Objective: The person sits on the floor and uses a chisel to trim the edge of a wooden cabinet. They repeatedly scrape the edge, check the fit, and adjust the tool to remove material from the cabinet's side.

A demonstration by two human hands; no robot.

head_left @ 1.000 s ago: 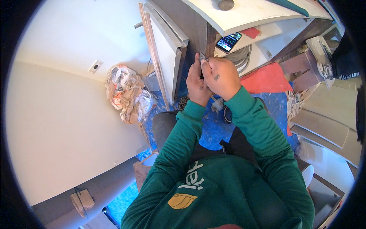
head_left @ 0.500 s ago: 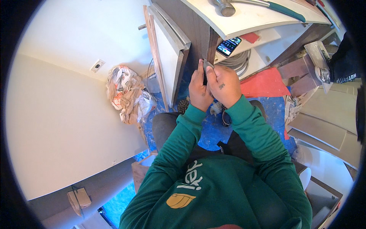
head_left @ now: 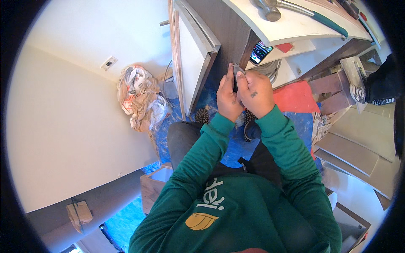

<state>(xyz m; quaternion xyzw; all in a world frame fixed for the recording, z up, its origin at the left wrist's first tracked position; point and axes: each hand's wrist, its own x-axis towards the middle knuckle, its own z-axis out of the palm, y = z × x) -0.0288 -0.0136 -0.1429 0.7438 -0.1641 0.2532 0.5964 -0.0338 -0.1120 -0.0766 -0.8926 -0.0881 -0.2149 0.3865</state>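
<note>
Both my hands meet around a small, flat dark grey piece (head_left: pixel 238 75), whose exact kind I cannot make out. My left hand (head_left: pixel 228 99) grips it from the left with the fingers pointing away from me. My right hand (head_left: pixel 257 93) closes on it from the right, its thumb pressed along the top. The piece's far tip lies by the lower front edge of a dark brown cabinet side panel (head_left: pixel 230 36); whether it touches is unclear. Much of the piece is hidden by my fingers.
A hammer (head_left: pixel 291 9) lies on the white cabinet top (head_left: pixel 270 31). Below, a phone (head_left: pixel 260 52) and coiled grey cable (head_left: pixel 274 69) sit on shelves. Panels (head_left: pixel 190 63) lean left of the cabinet, beside crumpled plastic bags (head_left: pixel 139 97). A red sheet (head_left: pixel 297 97) lies right of my hands.
The view has shifted, so the cabinet, hammer and panels appear farther right. My hands appear slightly right as well, still together on the grey piece near the panel edge.
</note>
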